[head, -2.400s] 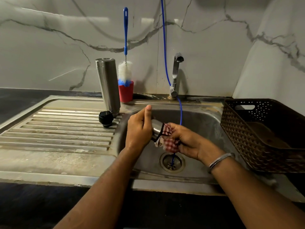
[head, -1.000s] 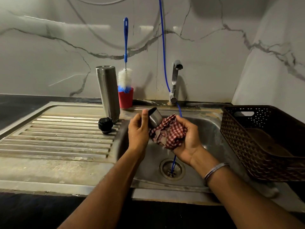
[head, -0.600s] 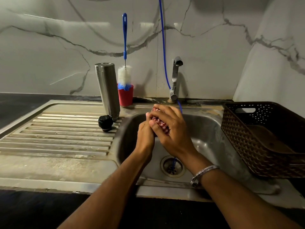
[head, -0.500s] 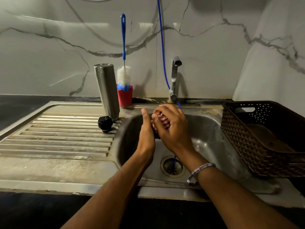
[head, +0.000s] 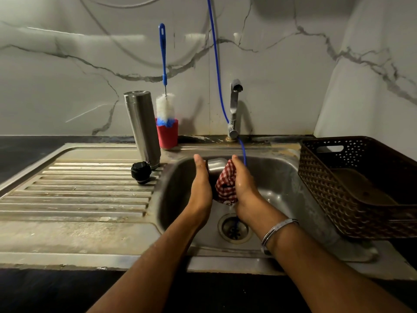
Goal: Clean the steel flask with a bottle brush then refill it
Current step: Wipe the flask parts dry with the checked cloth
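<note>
The steel flask (head: pixel 142 129) stands mouth down at the back of the drainboard, with its black stopper (head: pixel 141 172) lying in front of it. The bottle brush (head: pixel 165 107), white bristles on a blue handle, stands in a red cup (head: pixel 168 136) beside the flask. Over the sink basin (head: pixel 282 184), my left hand (head: pixel 200 184) holds the flask's steel cup lid (head: pixel 216 164). My right hand (head: pixel 244 188) holds a wet red checked cloth (head: pixel 225 186) against that lid. Most of the lid is hidden between my hands.
The tap (head: pixel 234 105) stands behind the basin, and a blue hose (head: pixel 216 64) runs past it down into the drain (head: pixel 234 227). A brown plastic basket (head: pixel 327 184) sits on the right rim. The ribbed drainboard (head: pixel 79 195) stretches to the left.
My right hand was wrapped over the top of the lid with the cloth. It has now come down to the lid's right side, so the lid's steel top shows between my hands.
</note>
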